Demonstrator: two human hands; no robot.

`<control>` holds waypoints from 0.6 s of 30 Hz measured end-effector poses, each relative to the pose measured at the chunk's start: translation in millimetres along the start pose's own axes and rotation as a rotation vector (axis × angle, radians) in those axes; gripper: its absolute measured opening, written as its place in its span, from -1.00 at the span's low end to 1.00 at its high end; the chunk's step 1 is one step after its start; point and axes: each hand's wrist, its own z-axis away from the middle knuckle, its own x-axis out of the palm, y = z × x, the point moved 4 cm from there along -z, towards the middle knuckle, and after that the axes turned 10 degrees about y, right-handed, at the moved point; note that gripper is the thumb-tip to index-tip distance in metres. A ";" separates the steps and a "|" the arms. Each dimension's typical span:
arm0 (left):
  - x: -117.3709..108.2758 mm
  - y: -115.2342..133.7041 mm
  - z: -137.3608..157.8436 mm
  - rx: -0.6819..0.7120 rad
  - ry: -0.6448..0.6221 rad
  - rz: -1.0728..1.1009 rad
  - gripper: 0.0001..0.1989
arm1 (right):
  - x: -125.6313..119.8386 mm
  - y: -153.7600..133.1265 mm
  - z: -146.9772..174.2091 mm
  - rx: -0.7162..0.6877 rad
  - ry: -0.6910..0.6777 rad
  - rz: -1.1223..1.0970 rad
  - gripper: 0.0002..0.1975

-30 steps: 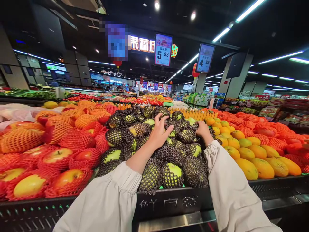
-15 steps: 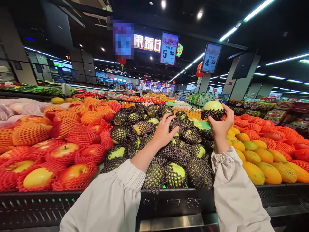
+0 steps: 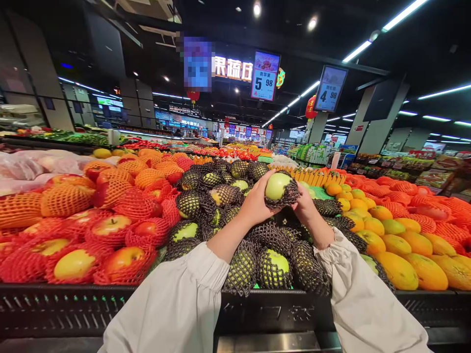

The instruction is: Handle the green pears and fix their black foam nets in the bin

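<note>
A green apple [image 3: 276, 187], half covered by a black foam net [image 3: 290, 192], is held up between both hands over the pile. My left hand [image 3: 257, 202] wraps round its left side, fingers behind it. On the right, my right hand [image 3: 304, 203] grips the netted side; its fingertips are partly hidden behind the net. Below and around my hands lie more green apples in black nets [image 3: 274, 267], heaped in the middle of the display.
Red apples in red and orange nets [image 3: 111, 226] fill the left. Oranges [image 3: 403, 240] and red-netted fruit [image 3: 430, 198] lie to the right. A black display edge [image 3: 272, 309] runs along the front. Price screens [image 3: 265, 76] hang overhead.
My right hand has brought the green apple left, from above the oranges to over the netted apples. My left hand has risen from the pile and closed on it. The view has shifted slightly.
</note>
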 end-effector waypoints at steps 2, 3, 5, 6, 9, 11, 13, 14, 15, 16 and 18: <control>-1.6 0.9 0.5 -0.036 0.001 -0.042 -0.11 | -2.2 6.0 -2.1 0.077 -0.006 0.025 -0.54; -2.4 1.2 0.8 -0.065 0.003 -0.063 -0.13 | -3.5 8.2 -3.4 0.103 -0.010 0.033 -0.56; -4.3 1.9 1.5 -0.117 0.014 -0.111 -0.16 | -7.1 8.9 -5.8 0.120 0.003 0.016 -0.57; -5.1 2.3 1.8 -0.137 0.016 -0.143 -0.16 | -9.1 7.3 -6.8 0.113 0.010 -0.004 -0.57; -6.6 4.2 2.9 -0.155 0.008 -0.249 -0.14 | -16.0 -4.4 -8.8 0.062 -0.012 -0.069 -0.62; -7.6 5.8 3.4 -0.142 0.010 -0.294 -0.14 | -22.3 -13.8 -9.6 0.049 -0.069 -0.091 -0.63; -9.1 6.3 3.6 -0.136 0.029 -0.310 -0.15 | -29.9 -20.6 -10.5 0.075 -0.138 -0.080 -0.60; -10.1 6.0 3.6 -0.138 0.041 -0.314 -0.15 | -33.4 -22.2 -10.7 0.103 -0.181 -0.050 -0.60; -11.2 5.3 3.6 -0.141 0.054 -0.316 -0.14 | -36.3 -22.8 -10.8 0.130 -0.226 -0.012 -0.57; -12.1 4.4 3.4 -0.144 0.061 -0.316 -0.12 | -38.7 -22.9 -10.9 0.147 -0.263 0.024 -0.51; -13.1 2.3 3.1 -0.134 0.052 -0.310 -0.09 | -41.4 -22.5 -11.6 0.141 -0.293 0.061 -0.40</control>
